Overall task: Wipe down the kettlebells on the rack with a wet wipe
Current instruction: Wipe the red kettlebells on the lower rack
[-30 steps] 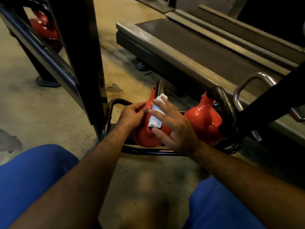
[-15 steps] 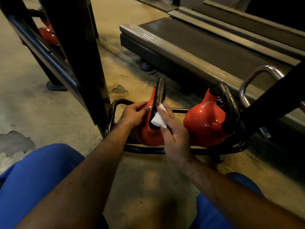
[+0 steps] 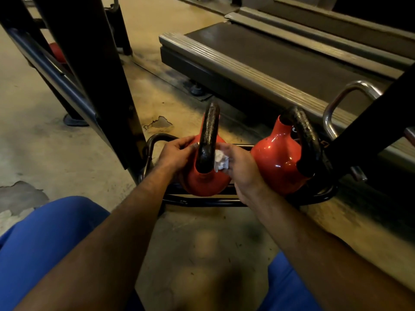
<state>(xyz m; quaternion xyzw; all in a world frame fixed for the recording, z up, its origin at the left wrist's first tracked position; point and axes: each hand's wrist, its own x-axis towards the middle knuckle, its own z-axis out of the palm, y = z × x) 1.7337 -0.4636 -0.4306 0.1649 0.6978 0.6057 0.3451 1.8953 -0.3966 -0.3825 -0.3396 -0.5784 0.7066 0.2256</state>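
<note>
Head view: left hand (image 3: 177,153) curled around the left side of the near red kettlebell (image 3: 205,182), steadying its body beside the black handle (image 3: 207,140). Right hand (image 3: 241,167) just across that handle, pinching a crumpled white wet wipe (image 3: 221,162) against the bell's shoulder. Second red kettlebell (image 3: 278,162) immediately right of the right hand, upright on the same low black rack (image 3: 202,202). Treadmill deck (image 3: 269,55) well beyond both hands.
</note>
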